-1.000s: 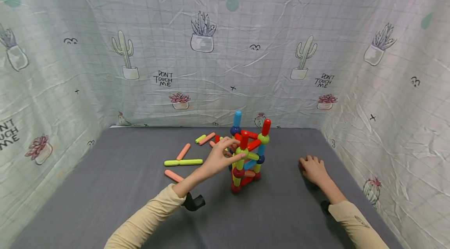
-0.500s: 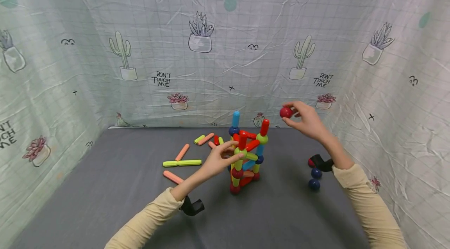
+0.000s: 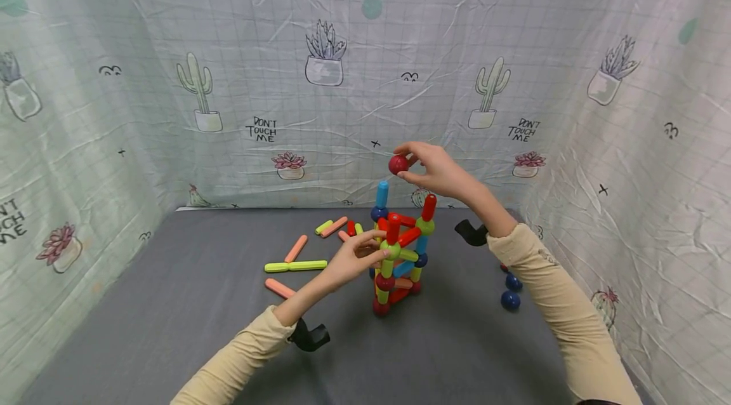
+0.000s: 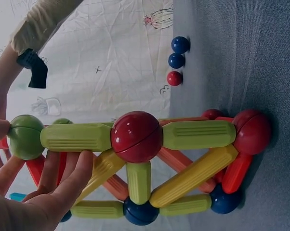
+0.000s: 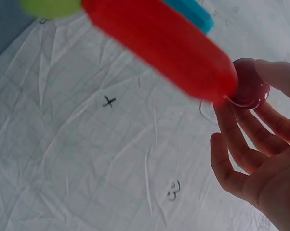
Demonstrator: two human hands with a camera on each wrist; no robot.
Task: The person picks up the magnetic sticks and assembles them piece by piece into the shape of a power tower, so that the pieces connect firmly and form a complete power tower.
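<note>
A tower of coloured building sticks (image 4: 198, 175) and balls stands upright on the grey table. My left hand (image 3: 349, 261) holds its near upper corner, with fingers and thumb around a green ball (image 4: 25, 137). A red stick (image 3: 393, 229) rises from that ball; another red stick (image 3: 429, 207) and a blue stick (image 3: 382, 194) point up from the other corners. My right hand (image 3: 438, 171) pinches a red ball (image 3: 398, 165) between thumb and fingers, slightly above the blue stick in the head view. From the right wrist, the ball (image 5: 253, 86) appears partly behind a blurred red stick.
Left of the tower lie loose sticks, among them yellow-green ones (image 3: 296, 266) and orange ones (image 3: 297, 248). Two blue balls (image 3: 511, 300) and one red ball (image 4: 174, 78) rest on the table's right side. A cactus-print curtain (image 3: 263, 75) encloses the table.
My right hand has lifted from the table's right side with a red ball and moved left to above the tower. My left hand has stayed at the tower's corner.
</note>
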